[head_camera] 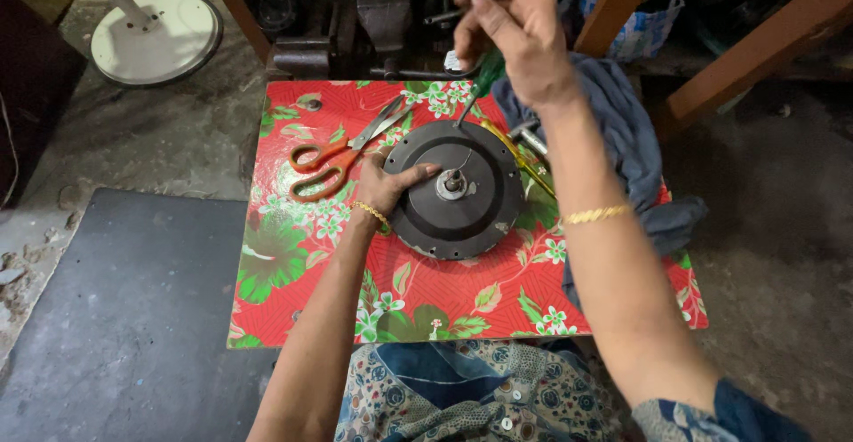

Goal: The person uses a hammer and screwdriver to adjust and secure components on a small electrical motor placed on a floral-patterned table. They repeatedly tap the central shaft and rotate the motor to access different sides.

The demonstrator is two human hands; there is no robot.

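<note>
Head view shows me my left hand (384, 186) pressed flat, fingers together, on the round dark motor housing (455, 189) at the middle of the red flowered board (355, 273); my right hand (515, 29) is clamped on a green-handled screwdriver (480, 82); orange scissors (342, 153) lie just beside; a blue patterned bag (635, 38) sits behind.

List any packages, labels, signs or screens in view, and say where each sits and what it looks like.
Plastic bag: top right, under the wooden frame behind the blue cloth; crumpled, pale blue and white with dark print.
Small tag: just past the table's far edge, below the right hand; white, too blurred to describe further.
No signs or screens.
</note>
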